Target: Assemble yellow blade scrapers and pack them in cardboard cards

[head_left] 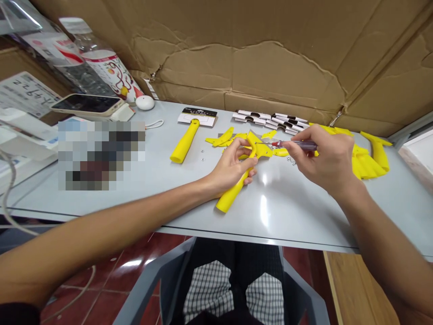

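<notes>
Tabletop (304, 216), glossy; yellow handled piece (230, 197), over it, clasped by the left grip (232, 167): may twist if held slackly; screwdriver (306, 145), clasped by the right grip (328, 158): could skid if tilted; small metal pieces (203, 159), loose on the tabletop: may scatter if brushed

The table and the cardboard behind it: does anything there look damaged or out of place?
The cardboard behind the table is wrinkled, with a long wavy line across it; I cannot tell whether it is torn through. Small metal parts lie loose beside the yellow handle with the card. I see no spill.
</notes>
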`<state>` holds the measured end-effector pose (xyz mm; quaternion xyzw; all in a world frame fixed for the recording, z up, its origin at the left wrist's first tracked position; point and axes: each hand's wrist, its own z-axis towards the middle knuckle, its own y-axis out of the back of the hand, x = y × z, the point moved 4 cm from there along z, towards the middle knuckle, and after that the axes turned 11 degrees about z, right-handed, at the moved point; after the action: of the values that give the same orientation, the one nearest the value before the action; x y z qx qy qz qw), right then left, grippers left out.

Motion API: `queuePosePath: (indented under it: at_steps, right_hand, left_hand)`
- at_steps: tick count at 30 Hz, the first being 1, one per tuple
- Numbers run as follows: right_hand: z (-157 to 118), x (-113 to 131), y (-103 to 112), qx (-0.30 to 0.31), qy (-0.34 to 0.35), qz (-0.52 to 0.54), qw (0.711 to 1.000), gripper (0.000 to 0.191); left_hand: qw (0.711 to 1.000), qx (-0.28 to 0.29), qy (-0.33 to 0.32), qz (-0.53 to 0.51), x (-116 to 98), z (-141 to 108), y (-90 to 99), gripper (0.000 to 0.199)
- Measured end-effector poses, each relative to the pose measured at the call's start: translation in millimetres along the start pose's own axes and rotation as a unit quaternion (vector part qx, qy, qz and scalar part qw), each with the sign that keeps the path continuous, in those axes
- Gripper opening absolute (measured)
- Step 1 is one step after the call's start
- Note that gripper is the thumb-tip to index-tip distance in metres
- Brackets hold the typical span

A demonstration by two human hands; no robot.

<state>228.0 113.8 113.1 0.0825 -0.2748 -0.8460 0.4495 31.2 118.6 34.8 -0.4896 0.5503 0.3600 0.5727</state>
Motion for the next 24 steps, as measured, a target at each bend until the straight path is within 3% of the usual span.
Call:
queuePosePath:
  at_steps: [6,11,17,21,24]
  right_hand:
    - [2.6,3.0,-3.6,0.062,-0.010,0.070,0.996,0.008]
    - [3.0,-0.1,0.5,-0.009,0.009,0.007,1.000,0.028]
    - [3.5,-0.6,-0.3,0.055,-0.040,0.057,0.996,0.006]
    - [2.2,-0.9,1.7,0.002,-0.015,0.044,0.999,0.015]
    - [-0.2,-6.5,-0.2,0.013,-0.041,0.018,0.999,0.016]
  left_hand:
    - [1.000,0.000,-0.004,-0.003,-0.2,0.1,0.3,0.036]
    - [1.000,0.002,0.000,0.001,0.8,0.0,0.0,0.035]
    - [1.000,0.008,-0.010,0.002,0.6,0.2,0.2,0.032]
    - [1.000,0.004,-0.004,-0.001,1.2,0.2,0.1,0.032]
    - [1.000,0.004,-0.001,0.001,1.1,0.0,-0.2,0.034]
